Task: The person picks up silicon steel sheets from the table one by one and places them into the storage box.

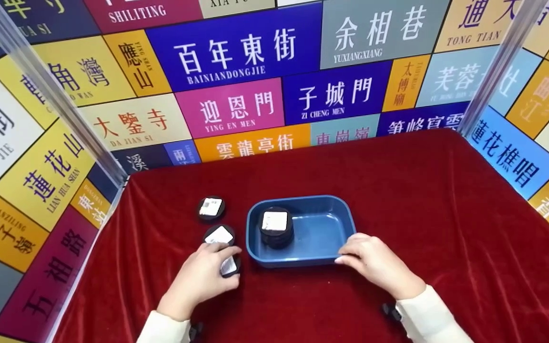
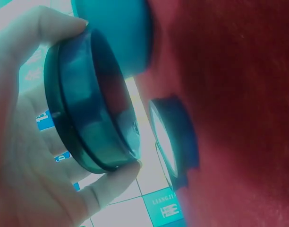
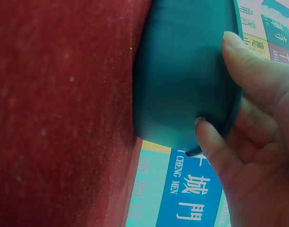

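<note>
My left hand (image 1: 203,276) grips a round black case (image 1: 228,267) with a white label on top, its thumb and fingers around the rim. The left wrist view shows that case (image 2: 83,104) tilted off the cloth, its hollow side facing the cloth. Just behind it lies another labelled case (image 1: 219,234), and farther back is a third case (image 1: 211,208). A blue tub (image 1: 298,261) sits to their right, with stacked black cases (image 1: 275,228) at its left end. At the tub's right front corner, my right hand (image 1: 374,264) pinches the rim.
Dark red velvet cloth (image 1: 422,205) covers the table, with creases at the right. Behind and beside it stand walls of colourful printed sign panels (image 1: 231,52). Clear upright posts (image 1: 503,71) rise at the back corners.
</note>
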Motion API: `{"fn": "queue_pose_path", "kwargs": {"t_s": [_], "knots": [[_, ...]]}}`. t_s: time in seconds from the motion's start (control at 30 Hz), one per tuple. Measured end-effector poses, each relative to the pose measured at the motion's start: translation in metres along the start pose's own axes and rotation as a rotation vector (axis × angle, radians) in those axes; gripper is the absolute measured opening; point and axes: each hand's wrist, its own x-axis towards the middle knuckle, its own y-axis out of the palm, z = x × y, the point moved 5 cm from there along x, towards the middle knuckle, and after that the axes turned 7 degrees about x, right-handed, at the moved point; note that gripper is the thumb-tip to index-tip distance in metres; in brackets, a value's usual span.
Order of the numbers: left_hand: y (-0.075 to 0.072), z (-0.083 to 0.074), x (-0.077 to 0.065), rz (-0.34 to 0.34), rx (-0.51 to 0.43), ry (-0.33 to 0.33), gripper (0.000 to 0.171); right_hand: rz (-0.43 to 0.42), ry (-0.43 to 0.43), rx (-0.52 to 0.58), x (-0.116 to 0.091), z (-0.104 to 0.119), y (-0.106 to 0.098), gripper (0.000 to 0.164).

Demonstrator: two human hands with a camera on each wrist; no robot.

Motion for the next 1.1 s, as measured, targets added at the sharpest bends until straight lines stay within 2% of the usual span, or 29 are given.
{"fn": "queue_pose_path", "kwargs": {"t_s": [0.33, 0.8, 1.1], "knots": [[-0.005, -0.006, 0.01, -0.028, 0.002, 0.037, 0.045, 0.004, 0.019, 0.011, -0.001, -0.001, 0.001, 0.006], [-0.011, -0.01, 0.018, -0.019, -0.015, 0.036, 0.046, -0.014, -0.007, 0.014, -0.002, -0.002, 0.001, 0.007], [-0.013, -0.012, 0.021, -0.019, -0.019, 0.044, 0.048, -0.015, 0.004, 0.012, -0.001, -0.002, 0.002, 0.008]]}}
